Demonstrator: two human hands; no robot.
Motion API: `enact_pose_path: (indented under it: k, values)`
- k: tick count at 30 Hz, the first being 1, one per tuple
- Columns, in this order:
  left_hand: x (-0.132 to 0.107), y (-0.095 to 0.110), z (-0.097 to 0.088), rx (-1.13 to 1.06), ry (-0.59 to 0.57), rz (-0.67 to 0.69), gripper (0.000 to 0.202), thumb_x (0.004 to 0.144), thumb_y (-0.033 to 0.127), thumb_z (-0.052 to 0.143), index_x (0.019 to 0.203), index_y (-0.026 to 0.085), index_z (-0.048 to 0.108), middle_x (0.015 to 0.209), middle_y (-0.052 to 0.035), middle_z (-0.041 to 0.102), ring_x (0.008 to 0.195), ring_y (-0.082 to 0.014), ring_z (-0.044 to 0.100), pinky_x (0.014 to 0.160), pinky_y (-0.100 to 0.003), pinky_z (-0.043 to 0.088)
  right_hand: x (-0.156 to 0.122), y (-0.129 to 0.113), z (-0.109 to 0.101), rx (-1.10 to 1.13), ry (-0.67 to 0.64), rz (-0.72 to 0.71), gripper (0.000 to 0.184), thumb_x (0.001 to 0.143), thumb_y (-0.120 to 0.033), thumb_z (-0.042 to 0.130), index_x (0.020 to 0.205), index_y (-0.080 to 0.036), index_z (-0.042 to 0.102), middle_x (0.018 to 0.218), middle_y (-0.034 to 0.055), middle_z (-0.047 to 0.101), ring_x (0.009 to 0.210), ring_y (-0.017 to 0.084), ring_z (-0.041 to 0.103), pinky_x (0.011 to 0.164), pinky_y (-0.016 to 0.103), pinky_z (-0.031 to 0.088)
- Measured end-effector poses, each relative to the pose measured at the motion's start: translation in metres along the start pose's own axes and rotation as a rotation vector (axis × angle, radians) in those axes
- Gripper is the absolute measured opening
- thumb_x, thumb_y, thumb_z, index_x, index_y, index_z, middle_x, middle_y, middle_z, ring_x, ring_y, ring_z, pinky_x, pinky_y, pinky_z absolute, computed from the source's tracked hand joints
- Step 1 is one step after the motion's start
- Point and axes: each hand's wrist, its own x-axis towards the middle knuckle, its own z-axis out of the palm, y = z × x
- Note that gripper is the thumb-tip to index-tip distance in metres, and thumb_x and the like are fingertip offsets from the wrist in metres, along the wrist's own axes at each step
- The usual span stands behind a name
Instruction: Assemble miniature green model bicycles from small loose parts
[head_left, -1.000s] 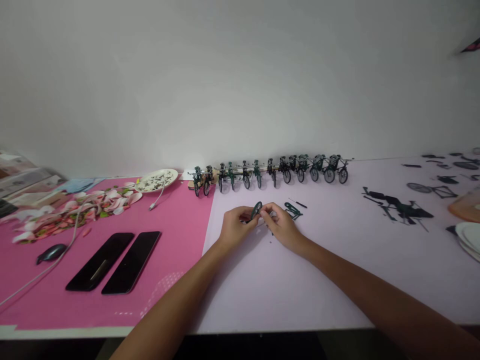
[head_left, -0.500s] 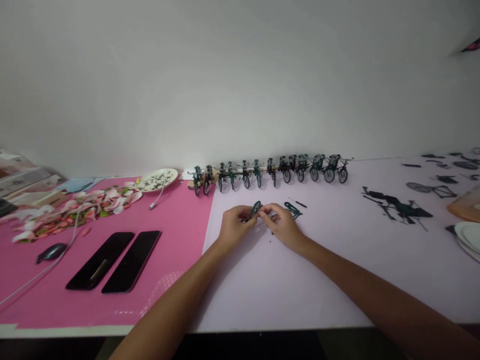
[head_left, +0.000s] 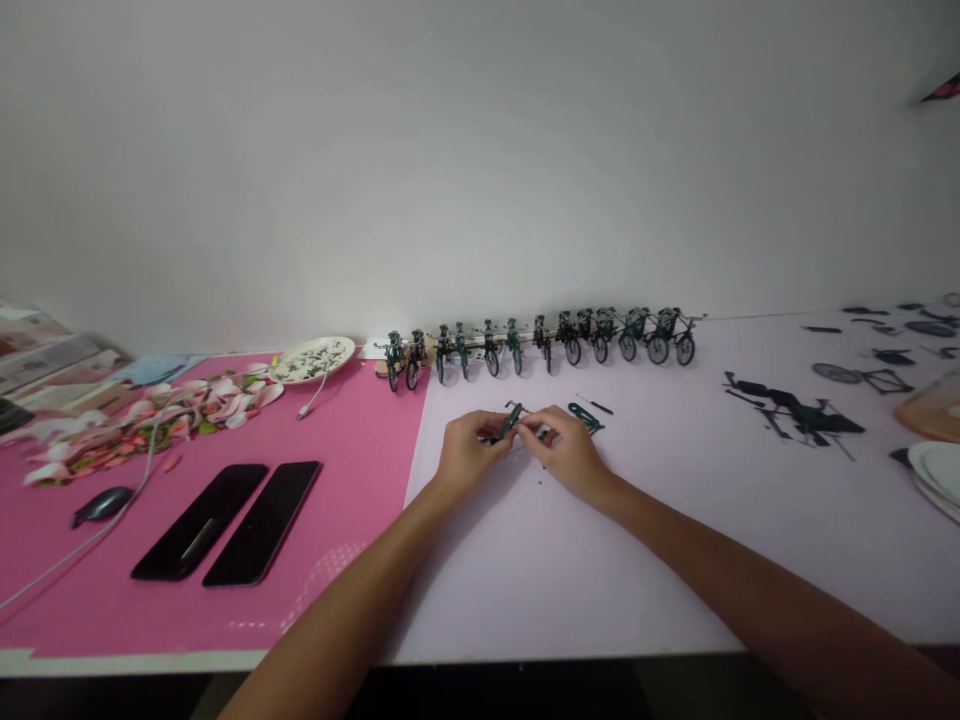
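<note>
My left hand [head_left: 469, 448] and my right hand [head_left: 564, 448] meet over the pale lilac table top [head_left: 675, 500], both pinched on a small dark green miniature bicycle part [head_left: 512, 420] held between the fingertips. A green frame piece [head_left: 585, 416] and a thin black rod [head_left: 597, 405] lie just beyond my right hand. A row of several finished miniature bicycles [head_left: 540, 340] stands along the wall behind my hands.
A pink mat [head_left: 225, 560] at left carries two black phones [head_left: 229, 520], a mouse [head_left: 102, 505] with a cable, pink petal scraps [head_left: 142, 415] and a white plate [head_left: 313, 360]. Loose black bicycle parts [head_left: 795, 415] and white plates [head_left: 937, 470] lie at right.
The green part has turned between my fingers, from showing its ring face to lying edge-on and slightly lower. Both hands stay in place.
</note>
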Motion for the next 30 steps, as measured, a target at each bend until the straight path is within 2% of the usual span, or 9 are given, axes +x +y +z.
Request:
enact_pose_path:
  k: [12,20,24,30]
  values:
    - [0.000,-0.003,0.002,0.015,-0.004,0.021,0.018,0.080,0.024,0.077,0.097,0.020,0.083,0.089,-0.0051,0.081,0.079,-0.0191,0.076,0.075,-0.029,0.060,0.000,-0.002,0.001,-0.054,0.034,0.007,0.023,0.096,-0.038,0.058,0.078,-0.025,0.064,0.077,0.0063,0.066,0.079,0.024,0.062,0.064,0.035,0.050]
    - [-0.002,0.005,0.001,0.009,-0.015,0.009,0.017,0.081,0.027,0.078,0.095,0.020,0.083,0.088,-0.0049,0.082,0.079,-0.0204,0.076,0.074,-0.029,0.060,0.001,-0.005,-0.003,-0.048,-0.069,0.066,0.033,0.102,-0.041,0.048,0.078,-0.024,0.061,0.079,0.0051,0.065,0.081,0.023,0.061,0.071,0.035,0.048]
    - [-0.002,0.006,0.001,0.009,-0.011,0.010,0.017,0.080,0.026,0.078,0.096,0.020,0.083,0.088,-0.0053,0.082,0.078,-0.0201,0.075,0.075,-0.029,0.061,0.002,-0.003,-0.003,-0.081,-0.068,0.058,0.034,0.101,-0.042,0.052,0.072,-0.024,0.056,0.075,0.0040,0.062,0.078,0.023,0.059,0.071,0.035,0.047]
    - [-0.002,0.007,0.000,0.026,-0.026,0.040,0.017,0.081,0.025,0.077,0.097,0.022,0.083,0.089,-0.0044,0.081,0.079,-0.0195,0.075,0.076,-0.028,0.060,0.002,-0.001,-0.002,-0.063,-0.073,0.066,0.037,0.102,-0.046,0.049,0.073,-0.025,0.058,0.075,0.0044,0.062,0.078,0.023,0.059,0.068,0.034,0.046]
